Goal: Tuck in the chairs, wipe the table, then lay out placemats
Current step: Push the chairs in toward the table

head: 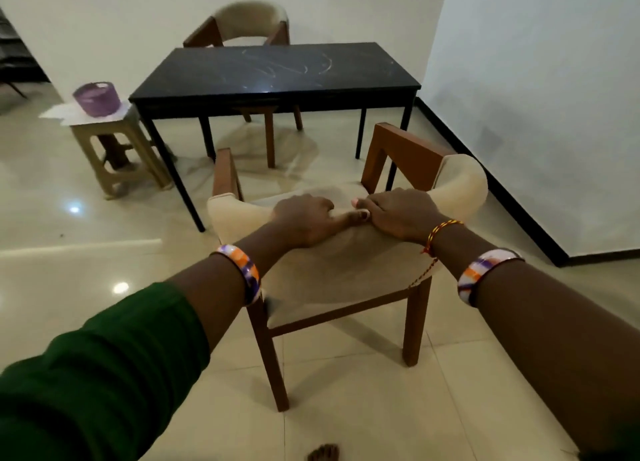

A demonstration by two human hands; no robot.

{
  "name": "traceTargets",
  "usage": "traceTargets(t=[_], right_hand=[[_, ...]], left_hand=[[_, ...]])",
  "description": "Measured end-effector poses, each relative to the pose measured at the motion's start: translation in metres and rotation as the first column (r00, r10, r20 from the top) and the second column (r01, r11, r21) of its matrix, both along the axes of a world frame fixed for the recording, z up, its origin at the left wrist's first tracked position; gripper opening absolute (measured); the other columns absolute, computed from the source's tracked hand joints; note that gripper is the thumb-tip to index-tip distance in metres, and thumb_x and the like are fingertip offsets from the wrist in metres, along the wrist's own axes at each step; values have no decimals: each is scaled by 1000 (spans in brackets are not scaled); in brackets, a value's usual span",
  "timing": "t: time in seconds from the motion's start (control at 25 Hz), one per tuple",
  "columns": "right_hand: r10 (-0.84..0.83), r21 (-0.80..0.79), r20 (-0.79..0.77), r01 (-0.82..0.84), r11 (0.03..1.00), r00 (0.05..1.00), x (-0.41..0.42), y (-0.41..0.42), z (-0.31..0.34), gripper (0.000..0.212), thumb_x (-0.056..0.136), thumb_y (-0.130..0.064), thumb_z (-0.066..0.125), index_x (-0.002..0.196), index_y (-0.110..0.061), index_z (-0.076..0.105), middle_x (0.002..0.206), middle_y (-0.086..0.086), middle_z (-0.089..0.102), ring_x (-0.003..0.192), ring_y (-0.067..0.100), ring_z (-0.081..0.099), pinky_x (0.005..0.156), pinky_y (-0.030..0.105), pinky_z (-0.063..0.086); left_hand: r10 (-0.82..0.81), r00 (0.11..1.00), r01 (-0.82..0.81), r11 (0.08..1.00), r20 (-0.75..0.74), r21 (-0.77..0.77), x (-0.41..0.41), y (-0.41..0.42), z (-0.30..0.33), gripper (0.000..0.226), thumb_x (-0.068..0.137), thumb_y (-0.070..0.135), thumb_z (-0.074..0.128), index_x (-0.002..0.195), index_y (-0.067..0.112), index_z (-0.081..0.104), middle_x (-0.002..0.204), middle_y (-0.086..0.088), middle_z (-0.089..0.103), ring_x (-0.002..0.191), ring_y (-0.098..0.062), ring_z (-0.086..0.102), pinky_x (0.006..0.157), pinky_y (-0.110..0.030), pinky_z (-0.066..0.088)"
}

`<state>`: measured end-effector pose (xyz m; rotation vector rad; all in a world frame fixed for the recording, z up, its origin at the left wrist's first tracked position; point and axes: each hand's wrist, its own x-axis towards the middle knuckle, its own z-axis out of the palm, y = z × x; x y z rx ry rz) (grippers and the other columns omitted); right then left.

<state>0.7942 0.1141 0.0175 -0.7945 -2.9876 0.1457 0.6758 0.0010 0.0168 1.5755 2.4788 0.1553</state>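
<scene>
Both hands on near chair back, chair not yet tucked in.

Nearest: green sleeve on left arm, patterned bangle at the wrist. Left hand and right hand side by side on padded top of near chair, thumbs touching at centre; each grip curled over the backrest edge, holding it. Seat facing away from camera, toward counter; chair front clear of counter edge, well apart, floor visible between. Counter long axis left to right, chair offset toward its right half. Push direction judged straight ahead, possibly slightly left; neither hand clearly nearer. Far chair beyond counter, partly tucked. Purple basket on stool at counter's left end.
</scene>
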Motion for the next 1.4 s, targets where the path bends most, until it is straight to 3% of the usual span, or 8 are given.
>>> traceTargets(t=[0.16, 0.28, 0.36, 0.56, 0.76, 0.88, 1.04, 1.4], right_hand=[[155, 103, -108, -144, 984, 982, 14, 1, -7, 50, 101, -43, 22, 101, -11, 61, 100, 12, 66, 93, 27, 59, 77, 32, 37], [302, 53, -197, -297, 953, 933, 34, 17, -13, 42, 101, -40, 30, 116, -14, 60, 106, 8, 66, 95, 24, 60, 76, 28, 33], [368, -8, -271, -385, 923, 889, 49, 34, -16, 42, 99, -39, 33, 121, -15, 59, 109, 7, 66, 96, 22, 61, 76, 26, 37], [280, 33, -407, -292, 956, 870, 76, 89, -36, 66, 91, -52, 17, 108, -11, 65, 99, 11, 69, 90, 25, 63, 77, 30, 43], [244, 115, -497, -215, 970, 833, 57, 107, -42, 63, 90, -45, 22, 82, -6, 71, 64, 11, 65, 58, 24, 58, 63, 24, 31], [219, 109, -562, -191, 976, 798, 44, 107, -45, 60, 89, -41, 27, 77, -5, 72, 56, 11, 63, 50, 24, 55, 61, 23, 32], [200, 114, -603, -165, 980, 773, 22, 102, -48, 56, 89, -39, 30, 71, -5, 70, 52, 10, 60, 46, 20, 47, 61, 26, 37], [189, 175, -614, -101, 979, 767, -54, 90, -56, 55, 89, -40, 28, 64, -7, 65, 49, 7, 54, 48, 14, 36, 62, 26, 27]], left_hand=[[156, 983, -130, 964, -94, 232, 15, -5, -12, 62, 97, 51, 19, 101, 11, 66, 99, -14, 68, 89, -28, 62, 77, -33, 43], [306, 942, -233, 891, -136, 390, 34, -2, -23, 57, 100, 41, 23, 99, 9, 71, 95, -14, 70, 92, -30, 62, 92, -37, 39], [400, 911, -308, 824, -104, 475, 39, 0, -28, 58, 94, 40, 23, 92, 8, 72, 89, -13, 71, 88, -29, 62, 93, -36, 37], [471, 880, -333, 700, -58, 632, 39, 0, -37, 52, 86, 33, 31, 75, 5, 73, 70, -12, 70, 71, -29, 62, 83, -34, 39], [460, 884, -291, 680, -83, 673, 24, 4, -46, 52, 80, 35, 28, 65, 7, 70, 59, -10, 65, 58, -26, 58, 77, -35, 44], [457, 884, -275, 672, -93, 688, 8, 7, -48, 53, 80, 35, 27, 67, 6, 70, 60, -11, 66, 58, -27, 58, 78, -34, 43], [445, 892, -273, 671, -81, 689, -18, 8, -51, 54, 81, 36, 26, 70, 6, 70, 63, -13, 66, 61, -26, 59, 79, -30, 39], [364, 928, -207, 686, -84, 698, -107, 3, -49, 58, 81, 36, 24, 73, 3, 71, 67, -16, 68, 63, -29, 60, 76, -36, 44]])
